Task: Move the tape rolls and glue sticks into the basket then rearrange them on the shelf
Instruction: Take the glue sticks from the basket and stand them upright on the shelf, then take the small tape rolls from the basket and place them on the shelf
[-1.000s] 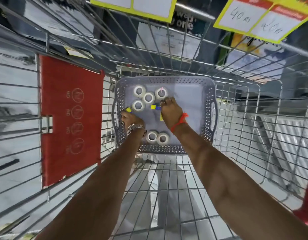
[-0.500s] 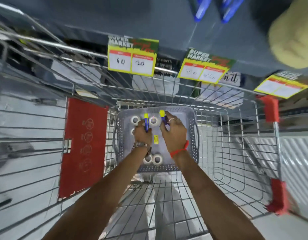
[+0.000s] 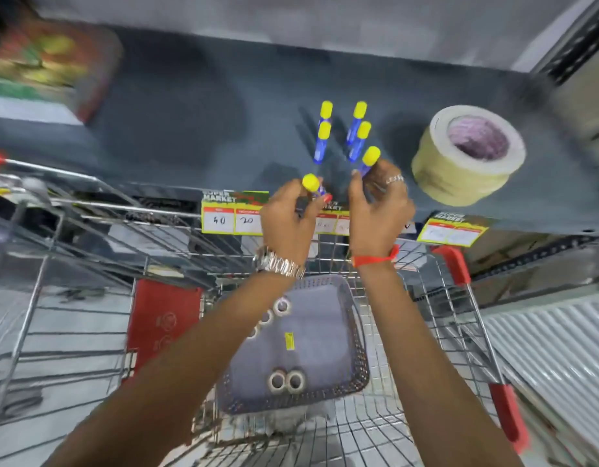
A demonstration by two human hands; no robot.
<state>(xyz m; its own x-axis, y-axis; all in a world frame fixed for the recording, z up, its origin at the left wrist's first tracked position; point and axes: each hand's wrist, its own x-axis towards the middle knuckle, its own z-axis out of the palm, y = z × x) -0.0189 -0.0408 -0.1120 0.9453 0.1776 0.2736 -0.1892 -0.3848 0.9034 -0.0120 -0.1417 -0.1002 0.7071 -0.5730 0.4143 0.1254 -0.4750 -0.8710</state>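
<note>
Both my hands are up at the front edge of the dark shelf (image 3: 190, 106), each one holding a glue stick upright. My left hand (image 3: 288, 217) has its fingers clamped around a blue glue stick with a yellow cap (image 3: 311, 183), cap poking out the top. My right hand (image 3: 379, 203) is doing the same with another glue stick (image 3: 369, 158), fingers pinched on the blue body.

Just past my hands, four more glue sticks (image 3: 342, 129) already stand on the shelf in two short rows. Off to the right of them sits a big fat roll of beige tape (image 3: 466, 156), well clear of the sticks.

Down below, under my arms, the grey basket (image 3: 355, 375) sits inside the wire shopping cart (image 3: 426, 332). There are still small tape rolls (image 3: 286, 380) in it: a pair side by side near the close end, plus a few more along the left side, partly hidden by my left forearm. Yellow price tags (image 3: 234, 214) hang off the shelf edge. It's all a bit blurry.
</note>
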